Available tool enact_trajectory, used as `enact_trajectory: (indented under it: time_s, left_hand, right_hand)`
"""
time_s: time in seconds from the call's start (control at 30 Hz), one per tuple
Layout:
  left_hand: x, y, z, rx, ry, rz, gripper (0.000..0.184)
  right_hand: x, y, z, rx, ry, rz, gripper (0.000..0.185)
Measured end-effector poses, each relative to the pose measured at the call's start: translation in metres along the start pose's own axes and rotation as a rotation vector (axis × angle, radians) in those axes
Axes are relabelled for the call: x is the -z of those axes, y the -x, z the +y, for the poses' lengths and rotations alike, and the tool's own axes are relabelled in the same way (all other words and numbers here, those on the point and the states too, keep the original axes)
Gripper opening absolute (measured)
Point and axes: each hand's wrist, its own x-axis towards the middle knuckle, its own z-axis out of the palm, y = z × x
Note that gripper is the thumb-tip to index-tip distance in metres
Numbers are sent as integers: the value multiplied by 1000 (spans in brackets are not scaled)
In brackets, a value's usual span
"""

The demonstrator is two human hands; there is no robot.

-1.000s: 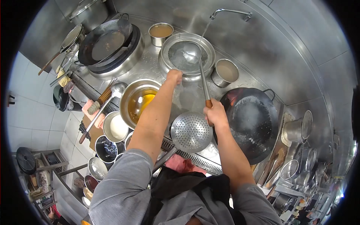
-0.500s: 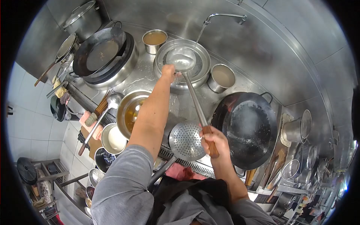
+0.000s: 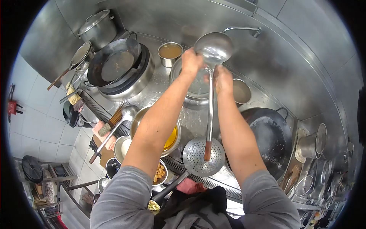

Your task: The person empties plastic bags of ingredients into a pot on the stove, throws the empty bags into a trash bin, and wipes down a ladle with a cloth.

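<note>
The big ladle (image 3: 214,47) is at twelve o'clock. My left hand (image 3: 191,61) and right hand (image 3: 223,79) are by its neck, maybe to steady it; blurry fingers, I can't tell their grip.

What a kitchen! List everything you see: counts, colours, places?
long ladle: 1, silver and brown, centre
water basin: 1, silver, centre back
tap: 1, silver, back wall
lidded pot: 1, silver, back left
round pots: 2, silver, either side of basin
woks: at least 2, black, left and right
skimmer: 1, silver, near centre
large bowl: 1, silver, left of centre
second ladle: 1, silver, left
brush: 1, brown, left
small bowls: several, mostly silver, left
other cookware: several, silver, far right
sleeves: 2, grey, foreground
hands: 2, bare, blurred, at long ladle
</note>
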Motion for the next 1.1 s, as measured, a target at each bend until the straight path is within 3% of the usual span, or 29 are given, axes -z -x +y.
enact_trajectory:
  time_s: [0.07,0.13,0.2,0.27,0.33,0.4,0.53,0.6,0.73,0.83,0.9,1.03,1.1]
  left_hand:
    - [-4,-3,13,-81,-54,31,24]
    - [-8,-12,22,-502,-396,258,22]
    - [-6,-12,47,-437,-271,181,22]
    - [0,-9,79,-395,-139,113,22]
    - [7,-14,97,-415,-61,134,21]
    - [16,-29,97,-317,181,88,21]
    - [26,-38,65,-261,518,35,24]
    - [23,-46,9,162,699,-87,27]
    - [34,-14,-102,537,-34,-357,32]
    - [36,18,-149,590,-112,-314,27]
    - [40,30,-168,673,-27,-358,24]
    - [47,52,-159,637,-23,-282,21]
    - [50,51,-161,637,-19,-243,24]
  right_hand:
    - [-19,-13,-23,105,-86,39,31]
    - [-28,-4,-31,159,45,35,34]
    - [-27,9,-24,209,181,47,38]
    - [-15,39,0,144,659,130,41]
    - [8,70,44,129,642,146,43]
    - [54,87,108,217,789,131,40]
    - [82,157,116,160,844,43,35]
    - [89,180,109,154,823,4,37]
    - [93,205,91,285,957,11,57]
    - [94,192,95,421,1219,67,57]
    - [92,179,99,324,1424,45,59]
    - [74,164,101,300,1447,39,49]
    - [61,157,74,-375,673,-122,30]
